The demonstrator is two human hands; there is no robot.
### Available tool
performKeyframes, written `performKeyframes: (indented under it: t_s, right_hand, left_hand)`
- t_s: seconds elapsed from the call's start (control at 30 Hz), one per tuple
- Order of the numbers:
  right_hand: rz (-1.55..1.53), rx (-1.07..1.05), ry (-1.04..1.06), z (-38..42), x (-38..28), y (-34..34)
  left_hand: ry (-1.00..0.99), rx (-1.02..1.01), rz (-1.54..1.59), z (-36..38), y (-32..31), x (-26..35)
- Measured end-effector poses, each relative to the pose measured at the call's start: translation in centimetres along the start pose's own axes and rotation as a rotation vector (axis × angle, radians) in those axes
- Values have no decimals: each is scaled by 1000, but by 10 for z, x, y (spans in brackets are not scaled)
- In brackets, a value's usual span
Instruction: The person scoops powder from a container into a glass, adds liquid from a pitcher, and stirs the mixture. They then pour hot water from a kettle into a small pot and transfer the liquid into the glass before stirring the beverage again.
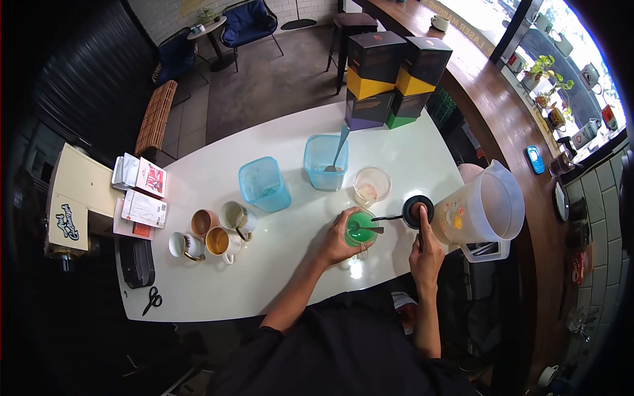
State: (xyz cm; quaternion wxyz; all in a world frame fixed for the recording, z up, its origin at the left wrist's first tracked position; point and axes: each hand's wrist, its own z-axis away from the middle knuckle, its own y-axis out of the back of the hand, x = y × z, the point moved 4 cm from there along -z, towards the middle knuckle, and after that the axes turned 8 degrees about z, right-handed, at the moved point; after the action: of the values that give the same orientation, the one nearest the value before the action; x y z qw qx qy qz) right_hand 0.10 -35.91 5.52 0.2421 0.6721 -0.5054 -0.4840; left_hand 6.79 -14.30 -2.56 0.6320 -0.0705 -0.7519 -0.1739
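Observation:
My left hand is wrapped around a clear cup of green liquid, which stands at the table's near side with a dark spoon resting in it. A small black round object with a thin spout-like arm is gripped by my right hand, one finger lying on its top. That thin arm reaches left to the cup's rim; whether anything flows from it I cannot make out. Just behind the cup sits a clear round tub with some whitish contents at its bottom.
Two blue translucent containers stand mid-table, one holding a spoon. A large plastic pitcher is close on my right. Several mugs, scissors and cards lie left. Stacked black boxes rise at the far edge.

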Motion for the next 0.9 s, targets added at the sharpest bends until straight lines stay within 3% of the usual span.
performKeyframes:
  t_s: [0.3, 0.4, 0.9]
  right_hand:
    - [59, 7, 24, -5, -2, 1]
    - [40, -100, -43, -6, 0, 4]
    - [65, -113, -46, -7, 1, 17]
  left_hand:
    - [-67, -21, -114, 0, 3, 3]
    - [-107, -26, -209, 0, 3, 4]
    - [-57, -44, -198, 0, 2, -2]
